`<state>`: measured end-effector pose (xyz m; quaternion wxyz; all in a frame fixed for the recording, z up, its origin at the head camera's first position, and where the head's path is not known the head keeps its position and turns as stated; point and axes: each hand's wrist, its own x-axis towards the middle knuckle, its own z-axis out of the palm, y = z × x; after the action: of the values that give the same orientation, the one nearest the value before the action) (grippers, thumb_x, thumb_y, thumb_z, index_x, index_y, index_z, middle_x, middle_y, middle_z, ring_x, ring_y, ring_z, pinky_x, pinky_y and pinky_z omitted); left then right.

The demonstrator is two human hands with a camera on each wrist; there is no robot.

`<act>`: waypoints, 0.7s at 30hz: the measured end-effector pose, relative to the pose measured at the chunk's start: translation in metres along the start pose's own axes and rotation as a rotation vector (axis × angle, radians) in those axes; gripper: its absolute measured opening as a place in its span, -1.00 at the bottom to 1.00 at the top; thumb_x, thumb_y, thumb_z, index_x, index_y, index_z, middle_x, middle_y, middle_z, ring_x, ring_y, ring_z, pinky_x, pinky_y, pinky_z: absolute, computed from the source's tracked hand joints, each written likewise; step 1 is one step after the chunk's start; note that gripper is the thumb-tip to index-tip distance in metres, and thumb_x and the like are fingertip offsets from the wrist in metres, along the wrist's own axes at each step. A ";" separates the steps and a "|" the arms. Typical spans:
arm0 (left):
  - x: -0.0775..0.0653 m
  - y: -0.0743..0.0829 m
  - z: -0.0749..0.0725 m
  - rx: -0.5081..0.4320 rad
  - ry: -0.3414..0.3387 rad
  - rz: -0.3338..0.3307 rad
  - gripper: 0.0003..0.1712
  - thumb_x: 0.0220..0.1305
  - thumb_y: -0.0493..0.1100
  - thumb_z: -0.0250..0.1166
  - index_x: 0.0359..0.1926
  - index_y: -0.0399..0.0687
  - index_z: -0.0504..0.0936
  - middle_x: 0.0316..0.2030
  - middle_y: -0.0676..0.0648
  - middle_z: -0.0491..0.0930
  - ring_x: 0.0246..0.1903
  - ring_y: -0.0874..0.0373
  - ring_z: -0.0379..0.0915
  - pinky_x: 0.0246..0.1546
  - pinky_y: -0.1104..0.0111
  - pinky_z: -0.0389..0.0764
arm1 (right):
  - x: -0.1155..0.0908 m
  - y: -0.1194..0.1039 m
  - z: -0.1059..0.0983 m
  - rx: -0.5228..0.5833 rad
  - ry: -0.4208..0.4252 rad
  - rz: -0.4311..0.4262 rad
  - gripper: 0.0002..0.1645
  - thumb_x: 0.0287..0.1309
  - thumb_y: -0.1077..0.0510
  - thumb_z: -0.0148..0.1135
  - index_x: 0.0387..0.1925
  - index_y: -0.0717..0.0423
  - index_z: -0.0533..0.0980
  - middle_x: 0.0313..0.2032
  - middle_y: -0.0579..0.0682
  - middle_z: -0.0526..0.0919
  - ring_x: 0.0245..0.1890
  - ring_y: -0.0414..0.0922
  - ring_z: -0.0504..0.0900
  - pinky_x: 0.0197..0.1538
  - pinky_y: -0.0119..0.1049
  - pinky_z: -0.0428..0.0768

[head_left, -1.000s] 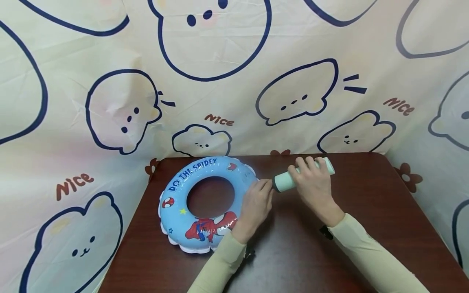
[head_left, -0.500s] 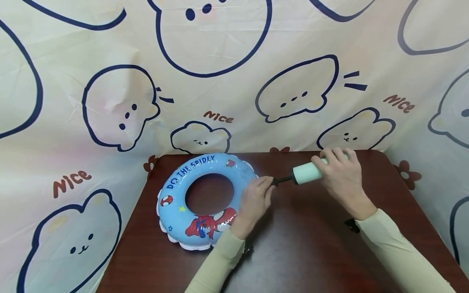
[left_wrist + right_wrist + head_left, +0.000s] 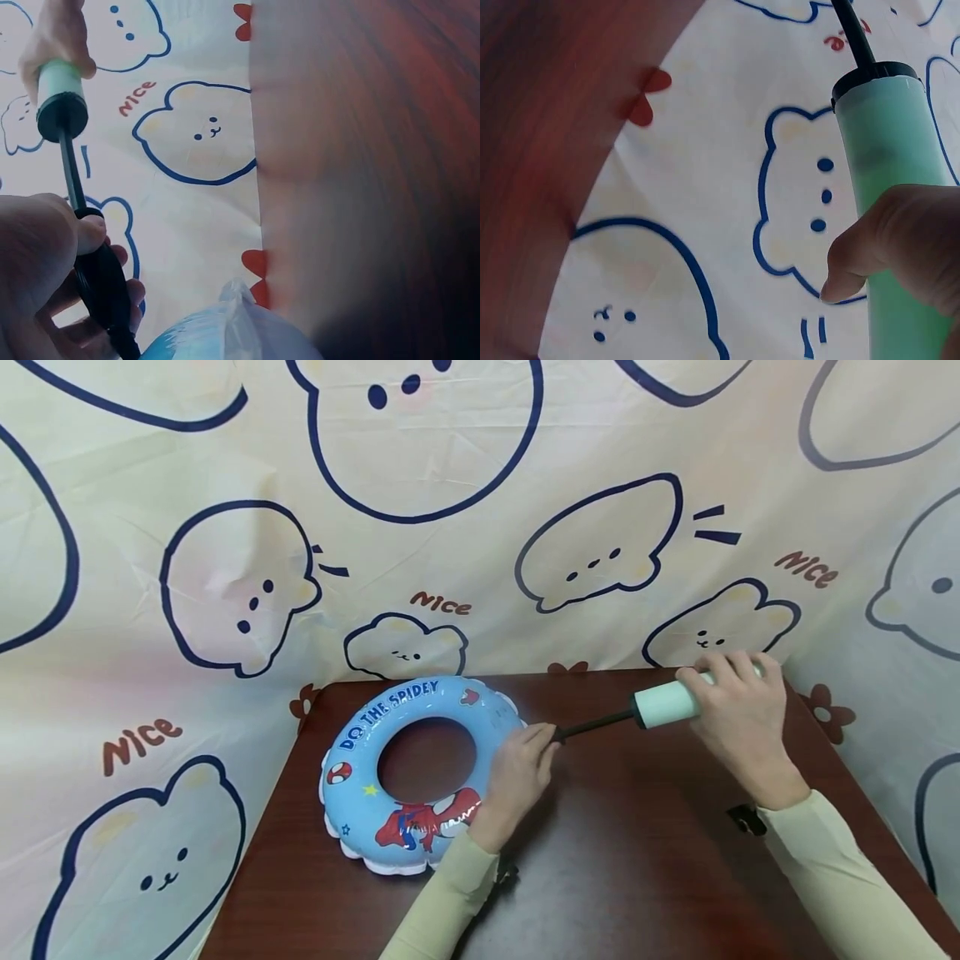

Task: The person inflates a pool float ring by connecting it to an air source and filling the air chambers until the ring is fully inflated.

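A light green hand pump [image 3: 666,704] with a black rod is drawn out, its rod showing between the hands. My right hand [image 3: 742,718] grips the green barrel; in the right wrist view the thumb wraps across the barrel [image 3: 892,142]. My left hand [image 3: 519,777] holds the black end of the pump beside the ring; the left wrist view shows fingers and thumb round that black handle [image 3: 101,285]. A blue inflatable swim ring [image 3: 352,785] with printed cartoon figures lies at the left, partly covered by my left hand. Where the pump's tip meets the ring is hidden.
The ring lies on a dark brown wooden table [image 3: 600,877]. A pale cloth backdrop [image 3: 480,560] with blue cartoon outlines hangs behind the table and along its sides.
My right hand has moved right with the green barrel, away from my left hand, so more black rod shows. The left hand and the ring stay nearly in place.
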<state>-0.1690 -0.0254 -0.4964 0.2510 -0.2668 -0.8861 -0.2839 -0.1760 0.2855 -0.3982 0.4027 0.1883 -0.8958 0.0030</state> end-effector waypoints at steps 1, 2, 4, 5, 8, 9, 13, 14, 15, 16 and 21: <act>0.000 0.000 0.000 0.001 -0.002 -0.001 -0.70 0.51 -0.16 0.37 0.18 -0.10 0.76 0.05 -0.06 0.80 0.01 0.06 0.75 0.08 0.31 0.75 | 0.000 0.002 -0.001 -0.007 -0.004 0.006 -0.42 -0.44 0.40 0.65 -0.18 0.13 0.70 -0.15 0.23 0.70 -0.07 0.29 0.57 0.09 0.29 0.46; 0.000 -0.001 0.000 0.003 -0.006 -0.003 -0.70 0.51 -0.16 0.37 0.18 -0.10 0.76 0.06 -0.06 0.80 0.01 0.07 0.75 0.08 0.32 0.75 | 0.000 0.003 -0.003 -0.012 -0.006 0.011 -0.41 -0.44 0.40 0.65 -0.18 0.13 0.70 -0.15 0.24 0.70 -0.06 0.29 0.57 0.09 0.29 0.46; 0.000 -0.002 -0.001 0.009 -0.008 0.002 -0.70 0.51 -0.15 0.36 0.18 -0.09 0.76 0.06 -0.05 0.80 0.01 0.07 0.75 0.08 0.32 0.75 | -0.001 0.003 -0.004 -0.013 -0.008 0.016 -0.40 -0.45 0.40 0.66 -0.18 0.13 0.70 -0.15 0.25 0.70 -0.06 0.30 0.57 0.10 0.30 0.46; 0.000 -0.002 0.000 0.010 -0.007 0.007 -0.70 0.51 -0.16 0.36 0.18 -0.09 0.76 0.06 -0.05 0.80 0.01 0.07 0.75 0.08 0.32 0.75 | -0.001 0.002 -0.004 -0.013 -0.007 0.015 -0.40 -0.45 0.40 0.66 -0.18 0.12 0.70 -0.15 0.24 0.70 -0.07 0.30 0.57 0.09 0.30 0.46; 0.000 -0.003 0.000 0.010 0.002 0.018 -0.71 0.50 -0.16 0.38 0.17 -0.08 0.76 0.05 -0.04 0.80 0.01 0.08 0.75 0.07 0.32 0.75 | -0.002 -0.007 0.002 -0.005 -0.001 -0.001 -0.43 -0.42 0.41 0.65 -0.20 0.11 0.70 -0.17 0.22 0.70 -0.08 0.29 0.59 0.07 0.29 0.49; 0.000 -0.003 0.000 0.010 0.004 0.022 -0.71 0.50 -0.16 0.38 0.16 -0.07 0.77 0.05 -0.04 0.80 0.00 0.08 0.75 0.07 0.33 0.75 | -0.002 -0.011 0.005 -0.002 0.000 -0.009 -0.45 -0.40 0.41 0.64 -0.21 0.10 0.69 -0.18 0.21 0.70 -0.09 0.28 0.59 0.06 0.29 0.50; -0.001 -0.003 0.000 0.010 0.005 0.022 -0.72 0.50 -0.16 0.38 0.15 -0.08 0.77 0.04 -0.04 0.80 -0.02 0.08 0.75 0.05 0.33 0.76 | -0.001 -0.036 0.019 0.003 0.002 -0.046 -0.56 -0.27 0.41 0.58 -0.23 0.08 0.70 -0.21 0.18 0.71 -0.11 0.26 0.63 0.00 0.25 0.55; -0.001 -0.002 0.000 0.011 0.001 0.017 -0.72 0.50 -0.15 0.38 0.15 -0.08 0.77 0.04 -0.03 0.80 -0.03 0.09 0.74 0.04 0.34 0.76 | 0.000 -0.043 0.022 0.005 -0.003 -0.053 -0.57 -0.25 0.41 0.57 -0.23 0.08 0.70 -0.21 0.17 0.71 -0.12 0.25 0.63 -0.01 0.24 0.55; -0.002 -0.002 0.000 0.011 -0.005 0.009 -0.72 0.51 -0.14 0.37 0.15 -0.08 0.77 0.04 -0.03 0.80 -0.03 0.10 0.74 0.05 0.35 0.75 | 0.000 -0.049 0.025 0.010 -0.009 -0.059 -0.57 -0.24 0.41 0.57 -0.22 0.08 0.71 -0.21 0.17 0.71 -0.12 0.24 0.63 -0.01 0.23 0.55; -0.002 -0.002 0.000 0.008 -0.009 0.001 -0.72 0.51 -0.14 0.37 0.15 -0.08 0.77 0.04 -0.03 0.80 -0.03 0.10 0.74 0.05 0.35 0.75 | 0.001 -0.056 0.028 0.011 -0.012 -0.066 -0.58 -0.22 0.41 0.56 -0.22 0.08 0.71 -0.22 0.16 0.71 -0.12 0.23 0.63 -0.02 0.22 0.55; -0.003 0.000 0.000 0.007 -0.024 -0.028 -0.70 0.49 -0.12 0.39 0.16 -0.05 0.76 0.06 -0.01 0.79 -0.02 0.12 0.74 0.11 0.35 0.73 | 0.004 -0.083 0.040 0.001 -0.033 -0.090 -0.58 -0.21 0.39 0.60 -0.21 0.08 0.73 -0.22 0.14 0.70 -0.13 0.20 0.62 -0.02 0.17 0.55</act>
<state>-0.1668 -0.0259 -0.4978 0.2371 -0.2568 -0.8938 -0.2811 -0.1787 0.2011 -0.4345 0.3875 0.2284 -0.8929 -0.0176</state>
